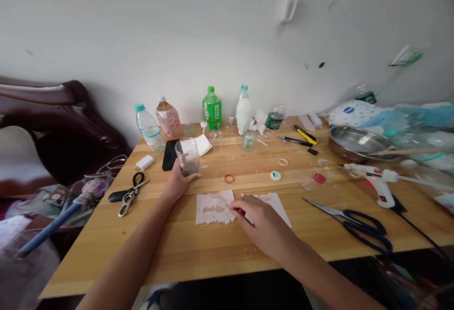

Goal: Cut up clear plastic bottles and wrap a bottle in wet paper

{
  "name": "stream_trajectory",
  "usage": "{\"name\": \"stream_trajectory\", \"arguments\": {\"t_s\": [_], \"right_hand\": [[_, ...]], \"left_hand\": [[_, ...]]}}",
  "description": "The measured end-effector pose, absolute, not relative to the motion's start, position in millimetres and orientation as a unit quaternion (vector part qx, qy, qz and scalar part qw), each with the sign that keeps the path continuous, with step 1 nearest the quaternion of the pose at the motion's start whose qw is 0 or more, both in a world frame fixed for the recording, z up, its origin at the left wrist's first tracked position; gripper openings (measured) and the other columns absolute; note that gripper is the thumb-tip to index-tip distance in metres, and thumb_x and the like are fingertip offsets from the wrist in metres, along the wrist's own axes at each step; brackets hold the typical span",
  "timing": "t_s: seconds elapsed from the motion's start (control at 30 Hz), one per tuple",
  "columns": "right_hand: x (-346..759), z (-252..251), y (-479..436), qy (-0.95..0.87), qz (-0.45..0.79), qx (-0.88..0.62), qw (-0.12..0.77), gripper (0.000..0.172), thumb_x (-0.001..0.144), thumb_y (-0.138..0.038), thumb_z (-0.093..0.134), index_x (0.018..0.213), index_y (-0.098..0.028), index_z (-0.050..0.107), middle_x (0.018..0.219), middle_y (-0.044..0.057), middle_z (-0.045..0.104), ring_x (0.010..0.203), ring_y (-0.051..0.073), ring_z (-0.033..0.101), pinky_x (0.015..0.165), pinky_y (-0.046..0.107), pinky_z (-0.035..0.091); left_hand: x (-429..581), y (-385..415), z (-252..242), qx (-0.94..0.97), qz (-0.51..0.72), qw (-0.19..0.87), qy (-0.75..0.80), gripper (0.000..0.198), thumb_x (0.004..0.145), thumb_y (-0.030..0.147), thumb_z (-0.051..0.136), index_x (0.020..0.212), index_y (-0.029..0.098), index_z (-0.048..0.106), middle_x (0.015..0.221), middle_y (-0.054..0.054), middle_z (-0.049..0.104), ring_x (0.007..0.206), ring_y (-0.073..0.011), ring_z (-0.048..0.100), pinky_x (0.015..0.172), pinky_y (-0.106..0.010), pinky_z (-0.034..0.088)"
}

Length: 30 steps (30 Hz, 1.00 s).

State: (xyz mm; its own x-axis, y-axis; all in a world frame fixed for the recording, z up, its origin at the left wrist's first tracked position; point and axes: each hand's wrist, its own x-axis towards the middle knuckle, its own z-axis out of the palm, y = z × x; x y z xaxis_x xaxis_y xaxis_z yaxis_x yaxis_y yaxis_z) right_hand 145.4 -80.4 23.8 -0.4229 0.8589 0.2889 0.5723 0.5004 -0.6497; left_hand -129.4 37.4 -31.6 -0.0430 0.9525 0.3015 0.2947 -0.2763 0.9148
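On the far left of the wooden table [106, 248], small black scissors [132, 191] lie near a white charger block [145, 162]. Next comes the left hand [176, 183]. It is curled around the bottom of a clear plastic cup [187, 156], which stands upright on the table beside a black phone [169, 155] (most of the fingers are hidden behind the cup). A red rubber band [229, 178] lies just to the right. The right hand [262, 222] lies flat and open and holds nothing. Its fingertips touch a stained tissue [213, 208], and it covers part of a second tissue [278, 200]. Further right lie blue scissors [358, 225] and a glue gun [378, 185]. The things past them are blurry and cut off at the edge.
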Motion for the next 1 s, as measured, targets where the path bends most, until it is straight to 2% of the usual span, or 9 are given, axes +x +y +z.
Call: {"name": "stream_trajectory", "arguments": {"t_s": [0.17,0.23,0.3,0.4,0.53,0.67,0.8,0.9,1.0], "right_hand": [[132,35,-46,-0.787,0.201,-0.442,0.382,0.014,0.094,-0.014,0.053,0.098,-0.022,0.063,0.088,0.003,0.069,0.076,0.018,0.064,0.069,0.03,0.052],[118,49,-24,-0.791,0.176,-0.424,0.406,0.02,0.095,-0.019,0.055,0.114,-0.022,0.06,0.108,0.008,0.068,0.098,0.022,0.063,0.085,0.037,0.053],[102,65,-1,-0.815,0.163,-0.367,0.418,0.036,0.094,-0.024,0.061,0.129,-0.022,0.053,0.135,0.011,0.057,0.126,0.026,0.049,0.107,0.045,0.042],[83,79,24,-0.851,0.201,-0.267,0.405,0.032,0.089,-0.022,0.069,0.12,-0.02,0.061,0.132,0.011,0.059,0.131,0.027,0.043,0.115,0.046,0.033],[76,72,44,-0.817,0.279,-0.278,0.421,0.008,0.09,-0.019,0.063,0.098,-0.02,0.065,0.11,0.008,0.066,0.119,0.025,0.053,0.109,0.045,0.039],[78,64,48,-0.728,0.39,-0.332,0.456,0.024,0.092,-0.014,0.042,0.112,-0.018,0.055,0.116,0.012,0.062,0.106,0.022,0.062,0.094,0.043,0.051],[95,56,-4,-0.669,0.51,-0.346,0.416,0.031,0.08,-0.014,0.049,0.111,-0.018,0.054,0.102,0.011,0.068,0.08,0.021,0.069,0.067,0.037,0.057],[128,36,-73,-0.515,0.6,-0.393,0.47,0.043,0.086,-0.022,0.045,0.129,-0.02,0.047,0.118,0.015,0.065,0.092,0.024,0.07,0.07,0.04,0.058],[174,12,-116,-0.455,0.419,-0.54,0.57,0.031,0.09,-0.036,0.055,0.119,-0.025,0.056,0.108,0.011,0.065,0.089,0.025,0.067,0.066,0.038,0.056]], "left_hand": [[-142,39,-34,0.611,0.536,0.31,0.493,0.097,0.062,0.052,0.084,0.14,0.022,0.035,0.138,-0.02,0.055,0.127,-0.0323,0.058,0.105,-0.05,0.047],[-143,39,-32,0.618,0.542,0.298,0.484,0.107,0.06,0.058,0.083,0.144,0.022,0.028,0.14,-0.021,0.053,0.127,-0.0331,0.057,0.104,-0.048,0.048],[-139,38,-27,0.633,0.541,0.281,0.477,0.105,0.063,0.059,0.081,0.146,0.022,0.029,0.137,-0.02,0.055,0.125,-0.0323,0.058,0.103,-0.047,0.048],[-128,34,-16,0.654,0.529,0.237,0.486,0.082,0.072,0.05,0.078,0.139,0.022,0.042,0.128,-0.014,0.061,0.121,-0.0299,0.06,0.107,-0.049,0.043],[-121,29,-10,0.651,0.523,0.175,0.521,0.069,0.073,0.043,0.079,0.133,0.021,0.05,0.133,-0.014,0.058,0.127,-0.0308,0.053,0.112,-0.05,0.037],[-125,29,-12,0.635,0.524,0.153,0.547,0.07,0.075,0.045,0.076,0.134,0.02,0.048,0.133,-0.014,0.058,0.124,-0.0302,0.056,0.107,-0.048,0.042],[-127,24,-11,0.624,0.522,0.143,0.564,0.069,0.076,0.047,0.074,0.134,0.02,0.048,0.132,-0.013,0.058,0.121,-0.0297,0.057,0.105,-0.048,0.044],[-126,21,-7,0.624,0.515,0.139,0.572,0.066,0.076,0.047,0.074,0.131,0.02,0.05,0.13,-0.013,0.059,0.122,-0.0302,0.056,0.106,-0.049,0.042],[-125,21,-4,0.627,0.509,0.139,0.574,0.065,0.075,0.047,0.075,0.129,0.02,0.051,0.128,-0.013,0.059,0.121,-0.0311,0.056,0.106,-0.05,0.042]]}}
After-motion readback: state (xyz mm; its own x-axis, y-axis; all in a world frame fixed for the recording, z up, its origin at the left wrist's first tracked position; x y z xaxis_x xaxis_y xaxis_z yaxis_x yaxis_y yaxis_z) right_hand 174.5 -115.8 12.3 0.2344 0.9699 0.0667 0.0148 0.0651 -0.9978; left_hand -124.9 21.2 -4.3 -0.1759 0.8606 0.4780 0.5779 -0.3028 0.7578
